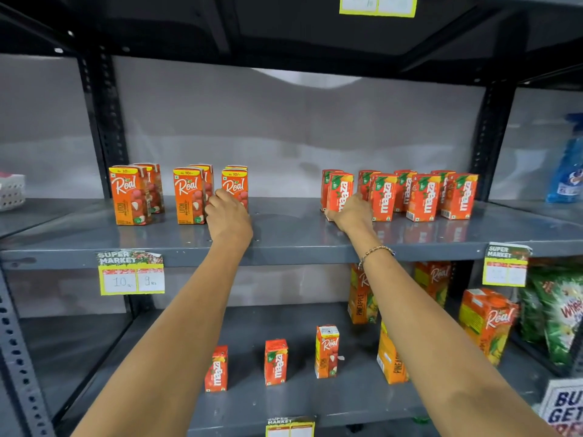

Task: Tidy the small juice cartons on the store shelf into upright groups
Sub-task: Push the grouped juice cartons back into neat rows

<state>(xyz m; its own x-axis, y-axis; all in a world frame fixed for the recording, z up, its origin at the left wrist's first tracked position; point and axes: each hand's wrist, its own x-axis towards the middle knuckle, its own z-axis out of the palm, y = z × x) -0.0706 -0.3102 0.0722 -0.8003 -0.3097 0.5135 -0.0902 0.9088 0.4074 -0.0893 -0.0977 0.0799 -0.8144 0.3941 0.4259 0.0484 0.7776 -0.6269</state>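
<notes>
On the grey upper shelf (pixel 284 234), orange Real litchi cartons stand upright in pairs on the left (pixel 129 197), (pixel 188 197). My left hand (pixel 228 216) grips the front carton of the third Real pair (pixel 235 184). To the right stand several red Maaza cartons (pixel 422 197) in upright pairs. My right hand (pixel 351 212) holds the leftmost front Maaza carton (pixel 339 190) at its base. On the lower shelf stand two Maaza cartons (pixel 216 369), (pixel 276 361) and one Real carton (pixel 326 351), spaced apart.
Larger Real pineapple cartons (pixel 487 323) and green detergent bags (pixel 561 313) fill the lower shelf's right side. A blue bottle (pixel 568 171) stands far right, a white basket (pixel 11 190) far left. Price tags (pixel 131 272) hang on the shelf edges. Black uprights frame the bay.
</notes>
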